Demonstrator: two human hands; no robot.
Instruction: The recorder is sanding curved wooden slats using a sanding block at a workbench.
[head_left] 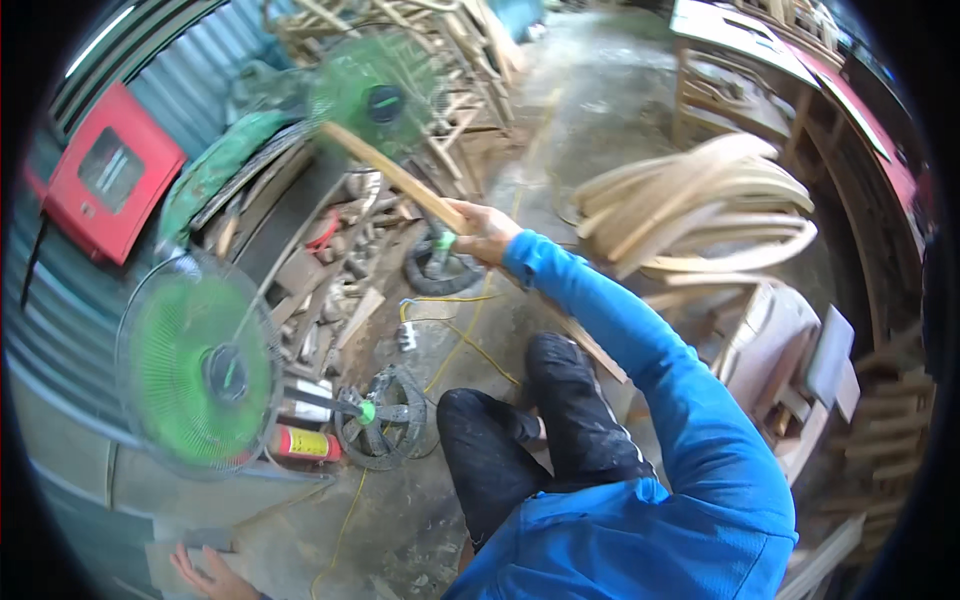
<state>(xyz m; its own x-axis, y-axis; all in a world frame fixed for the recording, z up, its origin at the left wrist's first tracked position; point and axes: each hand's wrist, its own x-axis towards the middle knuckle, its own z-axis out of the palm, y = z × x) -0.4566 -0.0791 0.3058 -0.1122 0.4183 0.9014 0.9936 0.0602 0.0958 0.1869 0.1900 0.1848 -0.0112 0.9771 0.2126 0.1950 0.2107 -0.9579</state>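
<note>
My right hand [485,234] is closed around a long, narrow wooden strip [393,176], with the arm stretched out ahead of me. One end of the strip points to the far left, in front of a green fan; its other end passes under my blue sleeve [610,295] and shows again beside my knee. Low at the left edge, my left hand [212,577] has its fingers spread and holds nothing. Close to its fingertips lies a flat grey piece [208,540], and I cannot tell whether they touch.
Two green standing fans, one near [200,365] and one farther off [350,90], are on the left. A red fire extinguisher [303,443] lies by the near fan. Wood scraps [340,240], a yellow cable [465,345] and stacked curved wood [700,200] surround me.
</note>
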